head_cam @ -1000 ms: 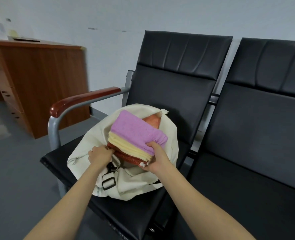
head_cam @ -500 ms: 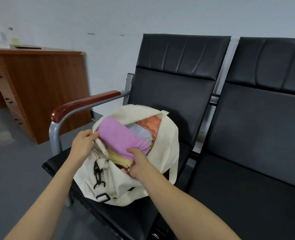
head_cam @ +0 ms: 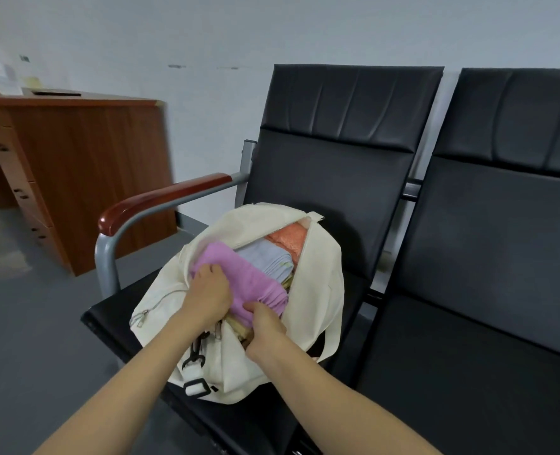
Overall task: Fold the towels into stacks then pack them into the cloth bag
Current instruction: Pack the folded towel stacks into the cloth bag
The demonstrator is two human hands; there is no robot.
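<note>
Mid-frame, a purple towel (head_cam: 255,285) is lodged in the mouth of the open cloth bag (head_cam: 319,290) on a black chair (head_cam: 331,178). It is gripped from above by the left hand (head_cam: 208,292) and pinched at its lower edge by the right hand (head_cam: 265,326).

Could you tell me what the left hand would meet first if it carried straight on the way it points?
The left hand grips the purple towel; pushed straight on, it would likely press that towel against the far wall of the cloth bag, though depth is unclear.
</note>
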